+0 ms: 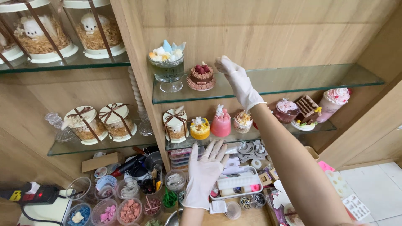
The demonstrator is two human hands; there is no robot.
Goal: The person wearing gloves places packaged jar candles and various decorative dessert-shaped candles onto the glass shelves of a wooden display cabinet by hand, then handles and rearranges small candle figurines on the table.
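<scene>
nearest the lens, the bare right forearm runs up from the bottom right corner, and the gloved right hand (237,81) sits at the top of it, fingertips pressed together in a pinch at the upper glass shelf (318,77); whether anything is between them cannot be told. just left of it stands the brown berry-topped cake candle (201,76), upright, apart from the fingers, long axis vertical, berries up. further left on the same shelf, a stemmed glass candle (168,67) with pale toppings.

the left hand (205,171), gloved too, hangs low, fingers spread flat and pointing up, holding nothing, in front of the lower glass shelf (251,136). behind it stand a ribboned jar (175,124), a yellow candle (199,128) and a pink bunny candle (220,121). below, a white tray (238,184) and round tubs of coloured bits (130,210) crowd the table.
</scene>
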